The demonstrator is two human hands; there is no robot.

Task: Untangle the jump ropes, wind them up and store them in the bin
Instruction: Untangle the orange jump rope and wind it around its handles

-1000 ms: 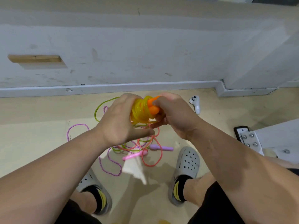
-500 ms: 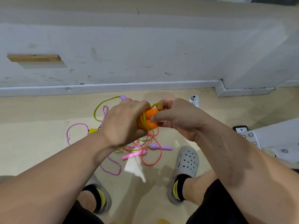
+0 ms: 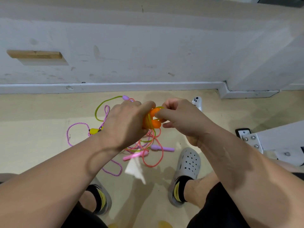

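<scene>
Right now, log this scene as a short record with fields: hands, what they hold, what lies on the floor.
left hand: closed around the wound bundle
right hand: fingers pinching the yellow cord at the bundle
held: orange handles wrapped in yellow cord
floor: tangled ropes, pink handle, purple handle, yellow handle
bin: not in view

Both forearms are bare from elbow to wrist, with no sleeve, watch or ring showing on the left hand [image 3: 126, 124] or the right hand [image 3: 184, 119]. Below the grip, the person wears black shorts [image 3: 213, 211], black ankle socks [image 3: 182, 186] with a yellow stripe, and grey perforated clogs [image 3: 189, 163] with rounded toes and rows of round holes.
</scene>
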